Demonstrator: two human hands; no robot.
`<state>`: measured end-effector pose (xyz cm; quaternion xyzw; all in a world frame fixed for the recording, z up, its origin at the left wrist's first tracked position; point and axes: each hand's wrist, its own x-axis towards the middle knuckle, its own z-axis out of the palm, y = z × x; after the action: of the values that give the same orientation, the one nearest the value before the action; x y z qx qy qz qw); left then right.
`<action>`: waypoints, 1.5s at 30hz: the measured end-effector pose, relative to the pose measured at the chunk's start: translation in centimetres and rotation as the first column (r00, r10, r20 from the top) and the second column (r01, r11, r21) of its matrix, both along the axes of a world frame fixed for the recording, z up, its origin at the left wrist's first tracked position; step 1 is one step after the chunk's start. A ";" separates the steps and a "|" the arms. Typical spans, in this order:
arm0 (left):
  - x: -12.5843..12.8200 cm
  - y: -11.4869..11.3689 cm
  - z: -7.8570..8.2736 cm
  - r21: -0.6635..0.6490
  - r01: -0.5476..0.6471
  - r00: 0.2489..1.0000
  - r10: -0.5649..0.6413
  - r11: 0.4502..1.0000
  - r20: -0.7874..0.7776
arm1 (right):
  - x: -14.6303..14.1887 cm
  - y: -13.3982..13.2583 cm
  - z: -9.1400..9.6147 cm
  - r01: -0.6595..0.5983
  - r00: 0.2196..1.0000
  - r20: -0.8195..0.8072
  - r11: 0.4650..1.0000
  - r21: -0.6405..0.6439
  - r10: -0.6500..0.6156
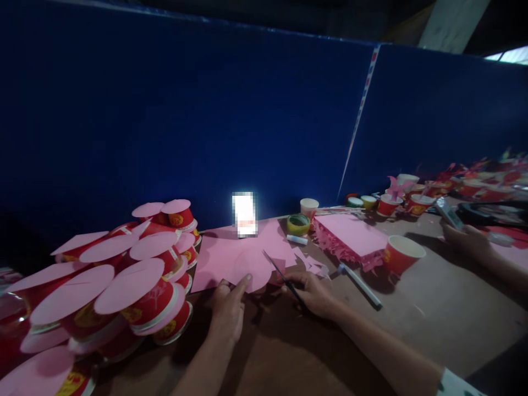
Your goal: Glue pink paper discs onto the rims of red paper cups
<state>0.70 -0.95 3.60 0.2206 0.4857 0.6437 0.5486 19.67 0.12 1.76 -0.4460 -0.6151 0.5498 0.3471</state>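
Left hand: my left hand [229, 311] is pinching the near edge of the pink paper [243, 256], thumb and forefinger pressed down on it.
Right hand: my right hand [314, 292] is curled tight round the handles of the scissors [284, 278], just right of the paper. The blades point up over its right side, and honestly I can't tell if they're parted.
Pink paper: lying flat on the brown table [433, 308], a few sheets overlapping.
Cup pile [136, 286]: left of the paper, loads of red cups on their sides, each capped with a pink disc.
Lit phone [245, 214]: propped up behind the paper.
Tape roll [298, 224]: by the paper's far right corner, with a glue stick [297, 239] just beside it.
Fringed pink stack [350, 234]: right of the paper, with a red cup [402, 254] further right.
Pen [361, 286]: right of the paper, on the near side of that stack.
Someone else's hand [464, 236]: way off right of the paper, holding a second phone [449, 213].
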 end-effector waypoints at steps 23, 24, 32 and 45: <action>1.6 -1.2 0.0 0.072 0.290 0.945 -0.297 0.954 0.134 | -1.6 0.5 0.5 0.248 0.833 -0.463 0.952 -0.177 -0.303; 1.9 -1.3 -0.1 0.084 0.303 0.936 -0.313 0.949 0.162 | -1.8 0.5 0.5 0.272 0.812 -0.483 0.945 -0.183 -0.328; 3.2 -1.7 -1.2 0.022 0.266 0.954 -0.266 0.964 0.140 | -2.5 0.4 -0.3 0.291 0.846 -0.453 0.955 -0.047 -0.280; 1.4 -0.9 -0.7 0.013 0.101 0.986 -0.102 0.995 0.133 | -1.5 -0.8 0.2 -0.016 0.980 -0.195 0.997 0.081 0.031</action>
<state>2.11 -1.87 2.93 0.2033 0.4341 0.6299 0.6111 18.17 -0.73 1.93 -0.3684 -0.6046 0.5702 0.4167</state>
